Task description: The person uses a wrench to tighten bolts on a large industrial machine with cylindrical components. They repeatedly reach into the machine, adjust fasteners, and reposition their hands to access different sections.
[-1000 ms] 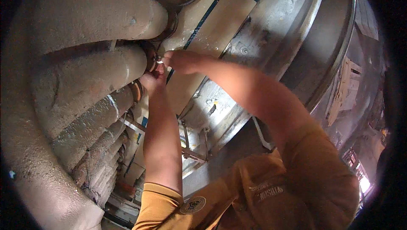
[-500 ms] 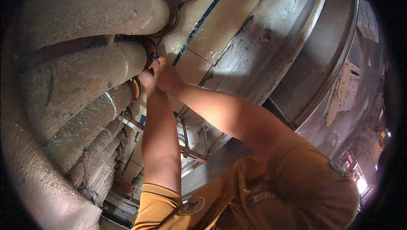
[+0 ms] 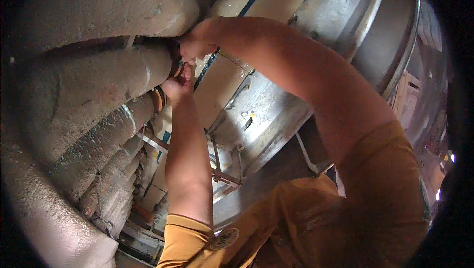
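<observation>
My left hand is at the end of a thick grey pipe, next to the brownish ring around that end. Its fingers are curled closed, and whatever they pinch is too small to make out. Just above, my right hand bends in over the same ring with its wrist flexed. Its fingertips are pressed together close to the left fingers, and what they grip is hidden. The two hands nearly meet at the ring.
More rough grey pipes run in a row at the left, one with an orange-edged ring. Behind the hands is a cream panelled surface. A large curved metal body fills the right. Below stands a rusty metal bracket.
My right hand has gone up and over the pipe end, its elbow lifting and its forearm now arching higher. My left hand has stayed by the ring, its fingers now more visible.
</observation>
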The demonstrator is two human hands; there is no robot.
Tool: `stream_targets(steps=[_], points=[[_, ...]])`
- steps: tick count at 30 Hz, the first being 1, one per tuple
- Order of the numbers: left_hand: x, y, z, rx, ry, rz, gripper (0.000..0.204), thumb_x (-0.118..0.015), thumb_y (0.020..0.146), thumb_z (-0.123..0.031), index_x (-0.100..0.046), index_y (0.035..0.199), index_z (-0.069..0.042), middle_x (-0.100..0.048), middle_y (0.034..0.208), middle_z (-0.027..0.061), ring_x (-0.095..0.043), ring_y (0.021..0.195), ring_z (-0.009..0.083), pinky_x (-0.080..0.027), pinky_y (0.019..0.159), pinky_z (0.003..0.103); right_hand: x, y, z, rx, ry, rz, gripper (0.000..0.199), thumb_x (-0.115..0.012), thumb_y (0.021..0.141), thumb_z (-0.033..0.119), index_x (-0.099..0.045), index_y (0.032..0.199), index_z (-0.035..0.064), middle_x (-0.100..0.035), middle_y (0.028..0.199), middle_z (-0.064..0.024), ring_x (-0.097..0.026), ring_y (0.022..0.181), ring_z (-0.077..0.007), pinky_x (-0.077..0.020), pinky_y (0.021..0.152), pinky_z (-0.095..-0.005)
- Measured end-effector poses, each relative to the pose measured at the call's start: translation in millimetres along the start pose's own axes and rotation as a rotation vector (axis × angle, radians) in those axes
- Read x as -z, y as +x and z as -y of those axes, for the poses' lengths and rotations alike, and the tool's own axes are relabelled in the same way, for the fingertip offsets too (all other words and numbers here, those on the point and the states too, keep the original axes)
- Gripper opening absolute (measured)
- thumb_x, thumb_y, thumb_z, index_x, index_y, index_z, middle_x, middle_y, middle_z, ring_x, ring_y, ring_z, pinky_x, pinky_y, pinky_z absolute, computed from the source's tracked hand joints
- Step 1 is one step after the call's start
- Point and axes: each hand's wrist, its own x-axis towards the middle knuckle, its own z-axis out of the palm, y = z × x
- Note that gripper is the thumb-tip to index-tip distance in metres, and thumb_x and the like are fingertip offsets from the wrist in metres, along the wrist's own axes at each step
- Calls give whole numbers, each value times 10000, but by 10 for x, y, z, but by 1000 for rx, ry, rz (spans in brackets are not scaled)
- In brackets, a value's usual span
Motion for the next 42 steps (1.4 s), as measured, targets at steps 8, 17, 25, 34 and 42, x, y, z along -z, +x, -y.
stream_targets(steps=[8, 17, 25, 34, 42], points=[[425, 428, -107, 95, 102, 46, 395, -480, 898, -355, -572, 1134, -51, -638, 1049, 125, -637, 810, 238, -550, 605, 327, -598, -398, -137, 241, 368, -562, 198, -493, 779, -12, -631, 918, 17, -657, 963, -135, -614, 949, -254, -469, 826, -369], [186, 137, -3, -42, 196, 276, 317, -477, 895, -284, -586, 1055, -33, -632, 954, 104, -552, 672, 208, -480, 554, 311, -1222, -33, 511, -117, 657, -944, 217, -442, 875, 203, -577, 919, 39, -591, 915, -166, -577, 914, -349, -463, 793, -436], [11, -39, 101, -149, 74, 140, 281, -470, 899, -257, -573, 980, -8, -548, 780, 66, -524, 641, 219, -455, 493, 335, -1271, 236, 511, -230, 464, -1094, 227, -427, 890, 154, -600, 955, 23, -629, 952, -165, -610, 922, -300, -480, 829, -376], [13, 69, 44, 62, 49, 183, 334, -496, 893, -280, -567, 1112, -38, -622, 1014, 127, -619, 837, 290, -570, 696, 460, -10, -131, -61, -257, 409, 84, 306, -541, 843, 401, -637, 991, 152, -581, 757, -61, -532, 607, -186, -458, 550, -346], [-118, -148, 106, -140, 159, 76, 403, -444, 912, -359, -554, 1136, -42, -618, 1041, 117, -580, 737, 236, -517, 578, 327, -1222, -113, -11, 289, 281, -1056, 173, -479, 843, 153, -609, 905, 57, -603, 840, -119, -597, 829, -251, -482, 736, -356]])
